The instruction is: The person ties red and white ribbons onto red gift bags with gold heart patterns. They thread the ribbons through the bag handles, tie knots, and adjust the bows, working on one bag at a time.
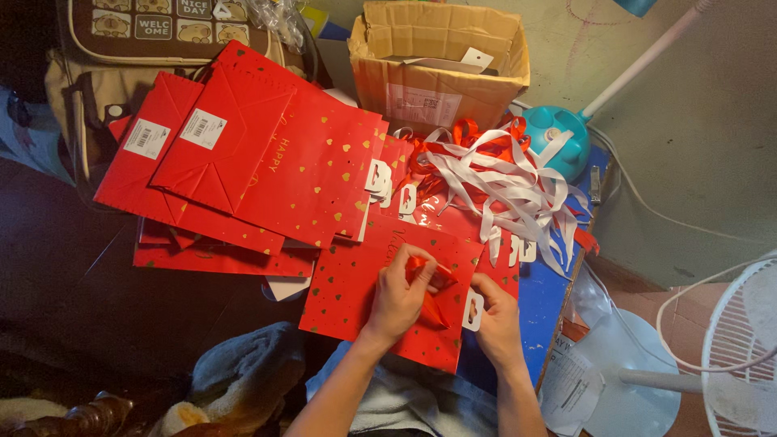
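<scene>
A flat red gift bag (pixel 356 283) with gold hearts lies over my lap and the blue table edge. My left hand (pixel 396 295) pinches a red ribbon (pixel 433 279) at the bag's upper edge. My right hand (pixel 495 317) rests on the bag's right side, fingers curled at the ribbon's end beside a white tag (pixel 473 311). Both hands touch the same bag.
A stack of folded red gift bags (pixel 243 154) lies to the left. A heap of white and red ribbons (pixel 502 178) sits ahead, an open cardboard box (pixel 437 69) behind it. The blue table (pixel 546 299) ends at right; a white fan (pixel 728 340) stands on the floor.
</scene>
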Motion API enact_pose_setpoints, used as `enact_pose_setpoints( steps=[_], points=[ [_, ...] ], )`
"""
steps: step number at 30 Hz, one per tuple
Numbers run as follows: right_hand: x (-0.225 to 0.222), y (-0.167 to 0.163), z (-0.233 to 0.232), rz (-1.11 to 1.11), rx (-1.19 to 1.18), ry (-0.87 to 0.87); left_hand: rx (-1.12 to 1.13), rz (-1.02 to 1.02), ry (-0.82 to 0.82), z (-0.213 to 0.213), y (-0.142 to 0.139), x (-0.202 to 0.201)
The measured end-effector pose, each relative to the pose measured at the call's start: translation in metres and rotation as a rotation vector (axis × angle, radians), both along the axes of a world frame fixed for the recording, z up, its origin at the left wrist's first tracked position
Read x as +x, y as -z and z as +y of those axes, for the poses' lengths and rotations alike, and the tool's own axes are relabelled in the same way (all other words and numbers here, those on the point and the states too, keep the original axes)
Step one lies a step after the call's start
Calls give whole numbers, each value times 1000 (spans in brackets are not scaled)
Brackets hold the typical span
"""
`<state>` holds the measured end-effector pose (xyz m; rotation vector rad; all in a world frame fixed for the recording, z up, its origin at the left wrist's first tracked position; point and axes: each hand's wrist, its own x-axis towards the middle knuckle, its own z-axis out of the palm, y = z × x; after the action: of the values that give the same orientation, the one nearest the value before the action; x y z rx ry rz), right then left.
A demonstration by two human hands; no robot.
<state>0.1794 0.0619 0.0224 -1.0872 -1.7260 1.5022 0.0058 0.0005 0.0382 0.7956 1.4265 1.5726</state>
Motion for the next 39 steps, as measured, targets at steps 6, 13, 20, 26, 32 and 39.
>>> enact_pose_setpoints(
  steps=[6,13,20,26,32,39],
  points=[
    [-1,-2,-1,28,31,-12,98,15,72,-2,-14,-4],
    [-2,-4,-3,-9,44,9,134,473,75,-3,-18,-3],
    [-4,-8,-5,-32,76,12,6,-6,25,1,-2,-1],
    [-3,-6,-6,-19,42,17,168,502,13,-3,-6,0],
    [-2,-6,-5,-7,49,8,39,404,-30,-3,-2,6],
    [-3,-8,-5,-14,84,1,-35,207,-46,-2,2,7]
  ],
)
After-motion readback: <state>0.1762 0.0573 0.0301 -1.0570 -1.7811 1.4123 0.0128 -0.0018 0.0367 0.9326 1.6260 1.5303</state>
